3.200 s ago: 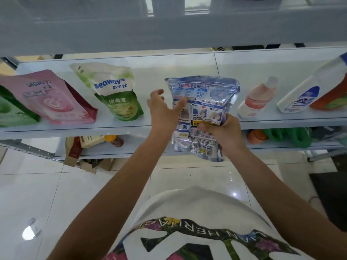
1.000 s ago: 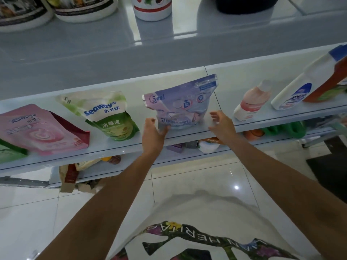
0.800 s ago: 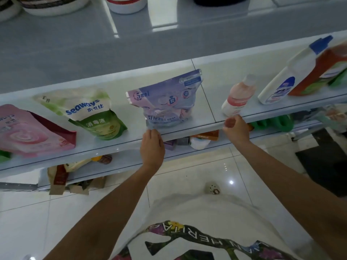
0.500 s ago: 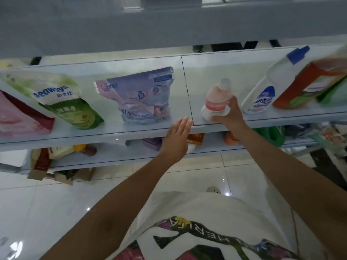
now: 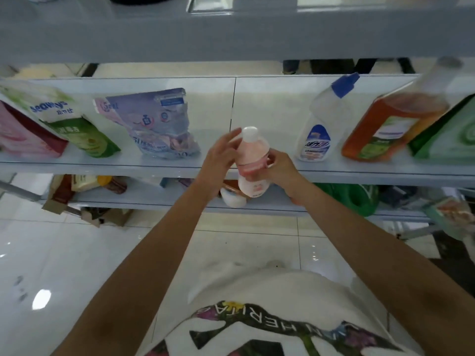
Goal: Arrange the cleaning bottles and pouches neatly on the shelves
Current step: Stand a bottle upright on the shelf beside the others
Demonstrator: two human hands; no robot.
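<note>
A small pink bottle [image 5: 252, 160] with a white cap is held upright in front of the middle shelf's [image 5: 154, 169] front edge. My right hand [image 5: 281, 168] grips its lower body from the right. On the bottle's left side is my left hand [image 5: 221, 155], fingers spread and touching near the cap. On the shelf to the left stand a purple-blue pouch [image 5: 159, 124], a green and white pouch [image 5: 66, 119] and a pink pouch [image 5: 23, 134]. A white bottle with a blue cap [image 5: 323, 124], an orange bottle [image 5: 390, 124] and a green pouch [image 5: 447, 134] stand to the right.
An upper shelf [image 5: 231, 34] overhangs the middle one. The lower shelf [image 5: 154, 199] holds brown packets [image 5: 82, 183], a white bottle [image 5: 232, 199] and a green container [image 5: 352, 199]. Glossy white floor tiles lie below.
The purple-blue pouch was set on the shelf and let go. My right hand took the pink bottle and lifted it off the shelf toward me; my left hand came up to it.
</note>
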